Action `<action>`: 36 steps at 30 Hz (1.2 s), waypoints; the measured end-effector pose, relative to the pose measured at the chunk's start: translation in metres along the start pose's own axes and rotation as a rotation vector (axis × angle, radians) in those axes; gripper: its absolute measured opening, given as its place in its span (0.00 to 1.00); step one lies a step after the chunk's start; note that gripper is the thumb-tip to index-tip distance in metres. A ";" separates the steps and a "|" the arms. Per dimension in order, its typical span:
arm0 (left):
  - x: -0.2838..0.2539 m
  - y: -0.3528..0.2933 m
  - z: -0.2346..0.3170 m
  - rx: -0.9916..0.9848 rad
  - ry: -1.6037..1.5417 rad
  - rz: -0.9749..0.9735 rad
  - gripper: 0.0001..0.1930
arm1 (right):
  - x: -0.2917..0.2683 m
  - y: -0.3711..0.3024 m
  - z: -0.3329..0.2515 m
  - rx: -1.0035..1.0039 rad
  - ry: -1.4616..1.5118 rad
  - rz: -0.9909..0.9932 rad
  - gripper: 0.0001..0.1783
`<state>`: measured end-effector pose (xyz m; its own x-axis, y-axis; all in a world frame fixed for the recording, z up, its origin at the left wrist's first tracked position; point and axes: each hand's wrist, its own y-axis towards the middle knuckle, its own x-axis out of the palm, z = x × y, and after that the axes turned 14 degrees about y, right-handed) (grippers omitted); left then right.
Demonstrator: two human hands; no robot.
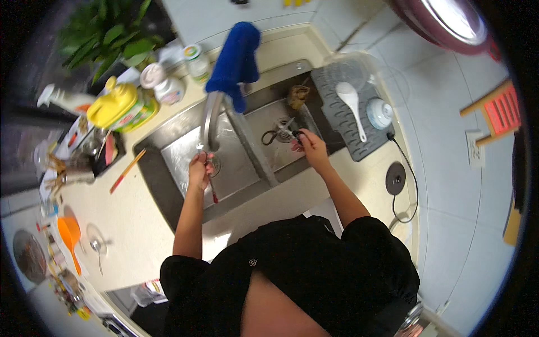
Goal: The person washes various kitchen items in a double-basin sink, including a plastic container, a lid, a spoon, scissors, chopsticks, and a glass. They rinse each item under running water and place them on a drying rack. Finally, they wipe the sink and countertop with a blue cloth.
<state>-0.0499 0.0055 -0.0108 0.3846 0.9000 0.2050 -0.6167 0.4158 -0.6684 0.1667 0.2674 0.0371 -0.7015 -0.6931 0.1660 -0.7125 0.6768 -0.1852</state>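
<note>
My right hand [312, 148] is over the right basin of the double sink [264, 167], closed on a pair of black-handled scissors [270, 137]. One handle loop sticks out to the left, and the blades spread apart above the drain. Beneath the bent steel tap [210, 121], my left hand [200, 171] is in the left basin with its fingers pinched together. A thin, dark reddish strip [214, 194] hangs beside those fingers; what exactly they hold is too small to make out. A blue cloth [234, 62] drapes over the top of the tap.
A grey drying mat [337, 106] bears a white rice spoon [351, 104] and a bowl [379, 113]. Behind the sink's left side stand a yellow jug [120, 106] and jars. Chopsticks [128, 171] and an orange ladle [69, 233] lie on the left counter. A black corded base [396, 178] sits right.
</note>
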 end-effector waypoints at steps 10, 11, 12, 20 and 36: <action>0.036 0.034 -0.038 -0.218 -0.222 -0.219 0.05 | -0.193 0.023 -0.045 -0.214 0.305 0.679 0.10; 0.036 0.033 -0.038 -0.236 -0.209 -0.206 0.06 | -0.190 0.028 -0.058 -0.211 0.302 0.636 0.11; 0.034 0.031 -0.039 -0.254 -0.196 -0.193 0.07 | -0.186 0.026 -0.070 -0.183 0.171 0.601 0.11; 0.027 0.052 -0.049 -0.360 -0.290 -0.185 0.09 | -0.090 -0.004 -0.172 -0.117 -0.342 0.069 0.11; 0.041 0.055 -0.038 -0.428 -0.407 -0.185 0.10 | 0.038 -0.013 -0.390 -0.325 0.136 -0.271 0.08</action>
<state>-0.0417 0.0602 -0.0663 0.1139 0.8305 0.5452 -0.2025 0.5566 -0.8057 0.1434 0.3289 0.4240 -0.4689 -0.8318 0.2969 -0.8236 0.5332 0.1931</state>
